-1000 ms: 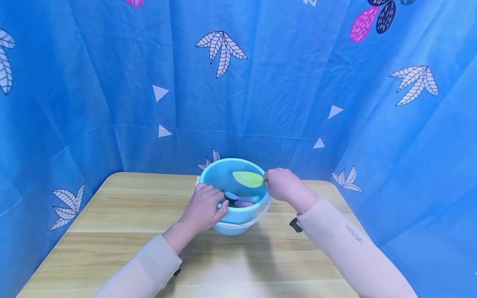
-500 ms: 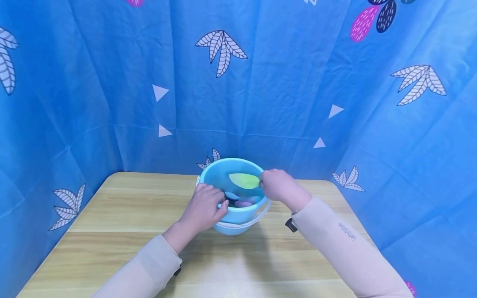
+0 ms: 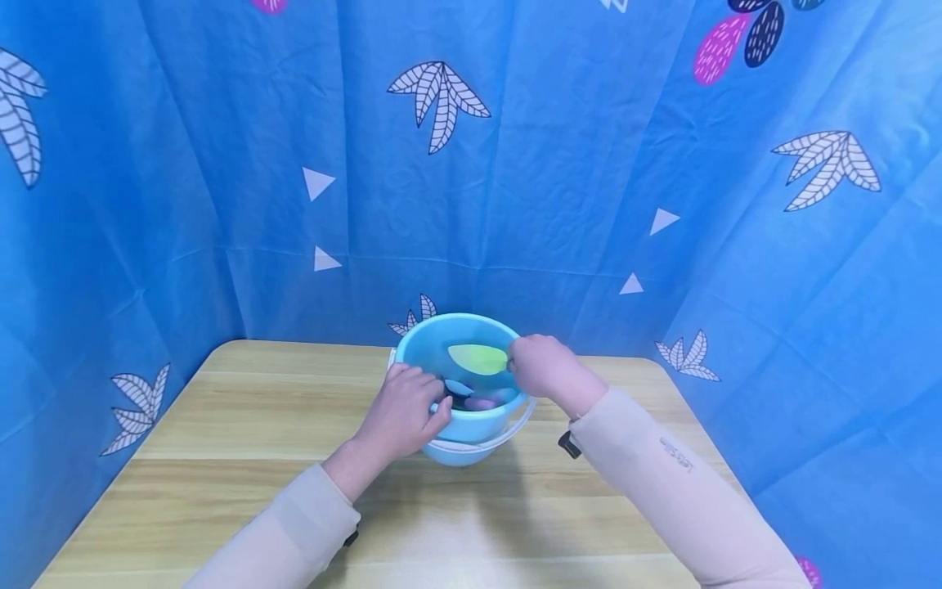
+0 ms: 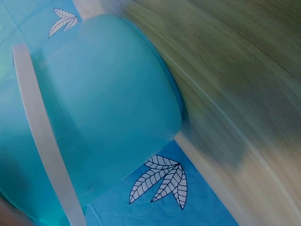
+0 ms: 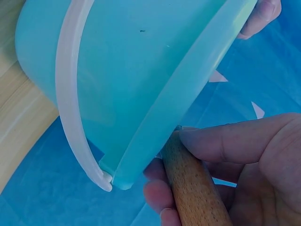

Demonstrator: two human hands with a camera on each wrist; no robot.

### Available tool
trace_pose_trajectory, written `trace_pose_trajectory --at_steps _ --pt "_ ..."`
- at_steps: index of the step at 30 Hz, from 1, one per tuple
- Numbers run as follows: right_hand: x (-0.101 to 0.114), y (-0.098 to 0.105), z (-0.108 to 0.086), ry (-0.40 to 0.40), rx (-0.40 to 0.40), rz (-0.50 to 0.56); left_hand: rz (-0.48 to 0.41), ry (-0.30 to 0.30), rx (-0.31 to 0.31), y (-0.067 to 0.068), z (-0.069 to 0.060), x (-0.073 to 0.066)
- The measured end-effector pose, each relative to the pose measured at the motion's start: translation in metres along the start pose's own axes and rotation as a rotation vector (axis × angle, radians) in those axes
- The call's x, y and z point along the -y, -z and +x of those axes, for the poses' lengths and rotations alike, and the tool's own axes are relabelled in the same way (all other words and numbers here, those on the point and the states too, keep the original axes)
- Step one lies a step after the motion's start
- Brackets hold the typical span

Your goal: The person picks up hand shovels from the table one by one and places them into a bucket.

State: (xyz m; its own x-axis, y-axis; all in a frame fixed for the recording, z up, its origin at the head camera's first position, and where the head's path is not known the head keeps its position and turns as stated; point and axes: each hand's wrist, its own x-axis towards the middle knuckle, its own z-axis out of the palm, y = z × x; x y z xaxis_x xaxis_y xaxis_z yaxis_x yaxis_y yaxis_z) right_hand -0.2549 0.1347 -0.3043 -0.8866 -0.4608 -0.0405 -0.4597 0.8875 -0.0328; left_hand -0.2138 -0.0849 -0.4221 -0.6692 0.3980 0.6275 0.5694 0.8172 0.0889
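A light-blue bucket (image 3: 474, 425) stands on the table, its mouth facing up toward me. My left hand (image 3: 401, 411) grips the bucket's near-left rim, fingers curled over the edge. In my right hand (image 3: 546, 370), at the right side of the mouth, is a small trowel (image 3: 477, 359) whose green blade reaches over the opening. The right wrist view shows thumb and fingers pinching its wooden handle (image 5: 193, 183) near the metal neck. Inside the bucket lie a purple piece (image 3: 480, 404), a light-blue piece (image 3: 458, 388) and something dark, partly hidden by the rim and my left hand.
The bucket's white carrying handle (image 3: 465, 447) hangs down across its front. Wooden table (image 3: 243, 433) surrounds the bucket, and a blue patterned curtain (image 3: 471, 213) rises behind the table and on both sides.
My right hand has moved slightly left with the trowel, bringing the green blade a little lower and further over the bucket's mouth. The left hand and the bucket stay in place.
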Motion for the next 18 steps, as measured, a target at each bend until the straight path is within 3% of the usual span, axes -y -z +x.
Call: trace_pose_trajectory --at_steps 18 --pt "0.010 -0.006 0.014 -0.035 0.059 -0.010 -0.006 0.000 0.005 0.002 0.001 -0.001"
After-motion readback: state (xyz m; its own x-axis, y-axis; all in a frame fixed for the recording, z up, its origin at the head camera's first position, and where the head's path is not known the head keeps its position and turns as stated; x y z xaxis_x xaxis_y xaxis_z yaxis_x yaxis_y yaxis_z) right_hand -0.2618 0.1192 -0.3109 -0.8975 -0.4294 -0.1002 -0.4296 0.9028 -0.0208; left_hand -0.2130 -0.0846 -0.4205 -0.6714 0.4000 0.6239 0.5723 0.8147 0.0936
